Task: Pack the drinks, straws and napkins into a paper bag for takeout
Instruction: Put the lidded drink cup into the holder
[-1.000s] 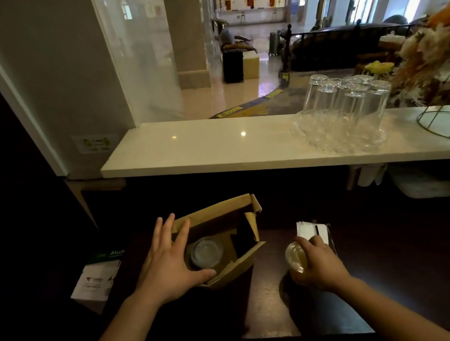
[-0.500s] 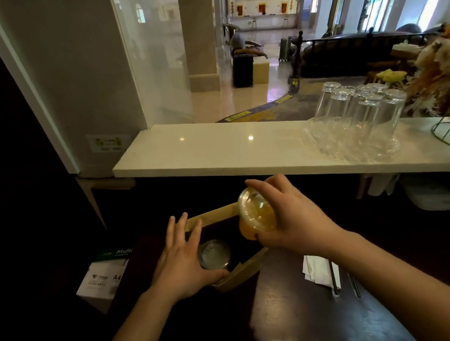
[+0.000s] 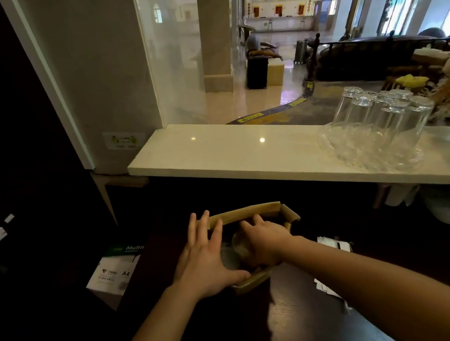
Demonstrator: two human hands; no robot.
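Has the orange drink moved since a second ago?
Yes. The orange drink, gripped by the right hand, left the dark table beside the napkins and went left, down into the paper bag.

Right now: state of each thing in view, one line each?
Paper bag: open, upright on the dark counter.
Left hand: spread flat on the bag's left side.
Right hand: inside the bag's mouth, on the lidded cup.
Napkins: out on the counter, unpacked.
Glasses: upside down on the white ledge.
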